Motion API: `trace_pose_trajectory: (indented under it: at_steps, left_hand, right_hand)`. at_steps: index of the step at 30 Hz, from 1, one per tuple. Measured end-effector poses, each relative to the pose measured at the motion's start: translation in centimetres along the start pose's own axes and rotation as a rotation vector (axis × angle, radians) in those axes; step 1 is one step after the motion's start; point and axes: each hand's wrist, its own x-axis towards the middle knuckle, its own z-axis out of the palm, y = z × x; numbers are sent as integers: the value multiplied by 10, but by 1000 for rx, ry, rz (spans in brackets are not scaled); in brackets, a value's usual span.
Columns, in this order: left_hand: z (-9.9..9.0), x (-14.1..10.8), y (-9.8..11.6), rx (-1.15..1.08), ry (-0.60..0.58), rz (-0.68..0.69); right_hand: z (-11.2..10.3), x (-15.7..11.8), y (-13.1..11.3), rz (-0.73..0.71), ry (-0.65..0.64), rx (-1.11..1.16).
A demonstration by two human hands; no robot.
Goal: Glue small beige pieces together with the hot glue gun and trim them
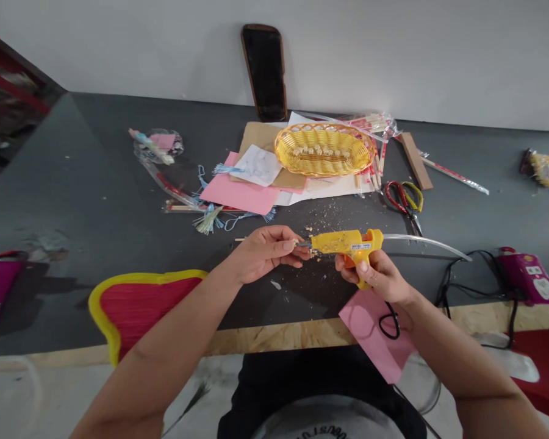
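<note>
My right hand (377,274) is wrapped round the handle of a yellow hot glue gun (341,242), its nozzle pointing left. A clear glue stick (425,241) sticks out of the gun's back end. My left hand (272,251) pinches a tiny pale piece (295,242) right at the nozzle; its kind is too small to make out. Pale crumbs (308,230) lie scattered on the table around the nozzle. Behind, a yellow wicker basket (297,161) holds a row of small pale bits.
Scissors (407,210) with red and yellow handles lie beyond the gun, near a wooden strip (415,161). Pink paper (242,192) and blue tassels (209,219) lie left of the basket. A phone (265,73) leans on the wall. A purple power box (528,277) with black cables stands right.
</note>
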Motion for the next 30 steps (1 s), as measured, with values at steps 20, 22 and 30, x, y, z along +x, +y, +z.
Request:
trace_pose_trajectory:
  at_steps: [20, 22, 30]
  left_hand:
    - [6, 1, -1, 152, 59, 19]
    - [10, 0, -2, 187, 45, -17]
    - [29, -2, -15, 270, -23, -208]
  right_hand:
    - [-1, 2, 2, 36, 109, 37]
    - [4, 6, -3, 43, 152, 28]
    - [27, 12, -13, 67, 310, 7]
